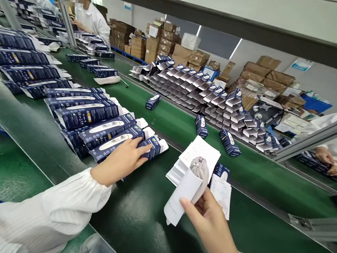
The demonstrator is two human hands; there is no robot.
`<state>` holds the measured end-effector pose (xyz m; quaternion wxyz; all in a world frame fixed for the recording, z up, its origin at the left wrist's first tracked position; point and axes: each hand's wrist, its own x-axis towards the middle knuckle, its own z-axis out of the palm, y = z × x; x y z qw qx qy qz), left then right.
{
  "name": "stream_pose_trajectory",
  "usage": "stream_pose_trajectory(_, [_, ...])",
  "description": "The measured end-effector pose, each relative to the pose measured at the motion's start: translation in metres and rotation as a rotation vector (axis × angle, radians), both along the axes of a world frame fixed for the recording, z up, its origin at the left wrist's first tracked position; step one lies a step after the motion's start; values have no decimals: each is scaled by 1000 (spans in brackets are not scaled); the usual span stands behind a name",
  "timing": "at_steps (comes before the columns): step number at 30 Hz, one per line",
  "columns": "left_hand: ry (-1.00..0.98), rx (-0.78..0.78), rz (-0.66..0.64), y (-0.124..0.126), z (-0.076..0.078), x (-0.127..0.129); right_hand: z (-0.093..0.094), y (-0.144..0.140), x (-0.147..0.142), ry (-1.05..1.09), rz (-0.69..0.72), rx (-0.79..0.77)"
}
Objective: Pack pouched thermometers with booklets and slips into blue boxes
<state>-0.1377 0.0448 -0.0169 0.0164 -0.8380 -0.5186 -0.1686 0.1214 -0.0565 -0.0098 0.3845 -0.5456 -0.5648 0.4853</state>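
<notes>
My left hand [123, 160] reaches onto the nearest dark blue product box [149, 145] at the end of a fanned row of flat boxes [93, 121], fingers closed on its edge. My right hand [205, 216] holds a grey cloth pouch [200, 169] wrapped in a folded white paper leaflet [184, 192]. Just behind it on the green belt [142, 215] lies a stack of white leaflets [197, 156], with a small card sheet [221, 193] beside it.
Several closed blue boxes [229, 142] lie loose on the far belt, behind them a big heap of open boxes [205, 94]. A co-worker's hands [329, 161] rest at the right. Other people in white coats [92, 20] work at far left. Cardboard cartons [168, 44] stand at the back.
</notes>
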Motion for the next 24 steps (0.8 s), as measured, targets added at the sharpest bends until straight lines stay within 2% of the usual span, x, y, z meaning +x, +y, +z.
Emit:
stream_pose_trajectory(2, [-234,-19,121,-15,2,12,1,2,3,26,-19,-3])
stream_pose_trajectory(4, [-532,-36,183,-33,1,30,6,4,8,31,-48,22])
stream_pose_trajectory(6, [-784,-118,69,-52,-4,52,12,6,14,-28,-68,72])
stream_pose_trajectory(7, [-898,-213,-16,-60,-8,62,15,6,16,-86,-76,93])
stream_pose_trajectory(9, [-1131,-454,-163,-69,-13,78,21,7,20,-208,-83,114])
stream_pose_trajectory(11, [-1276,-704,-288,-69,-14,86,25,6,24,-280,-70,116])
stream_pose_trajectory(13, [-1319,-880,-386,-61,-13,89,29,6,31,-285,-37,99])
stream_pose_trajectory(15, [-1328,-927,-432,-53,-11,90,34,6,41,-233,-11,96])
stream_pose_trajectory(18, [-1279,-825,-387,-47,-9,96,45,7,62,-66,-80,133])
stream_pose_trajectory(20, [-1138,-736,-342,-48,-10,102,56,10,74,66,-176,144])
stream_pose_trajectory(22, [-1003,-636,-319,-51,-11,109,66,15,77,137,-235,159])
stream_pose_trajectory(24, [-930,-534,-300,-55,-14,115,74,20,71,118,-249,224])
